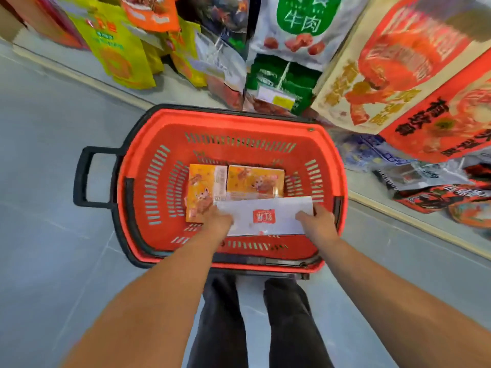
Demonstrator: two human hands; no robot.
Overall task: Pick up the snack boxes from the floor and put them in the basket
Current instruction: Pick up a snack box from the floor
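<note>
Dark trouser legs (225,314) stand on the grey tiled floor (53,221). The left hand (218,221) and right hand (317,219) each grip one end of a white flat snack box with a red square logo (268,216); the logo text is unreadable. The box is low inside the red slotted plastic basket (127,166), by its near wall. Just beyond it, the left orange cartoon-print snack box (206,192) and the right orange cartoon-print snack box (255,181) lie flat and touching. A black loop handle (82,176) is on the basket's left. Farthest is a white snack bag with a green label reading 牛肉 (300,22).
</note>
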